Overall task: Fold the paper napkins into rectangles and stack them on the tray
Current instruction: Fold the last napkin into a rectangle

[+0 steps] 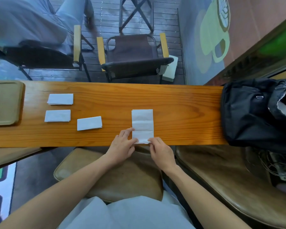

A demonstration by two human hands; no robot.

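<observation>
Head view over a wooden table [180, 103], left hand [122, 144] and right hand [161, 150] pinching the near corners of a long creased napkin [142, 123] at the table's near edge, three folded napkins [57, 115] lying near a brown tray [4, 103] at far left, tray holding nothing, black backpack [254, 113] on the right end.

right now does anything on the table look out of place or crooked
Nothing is damaged or spilled. The tray holds no napkins; three folded napkins lie loose on the table beside it, and the nearest one sits slightly tilted. Both hands pinch the long napkin at its near end.
</observation>
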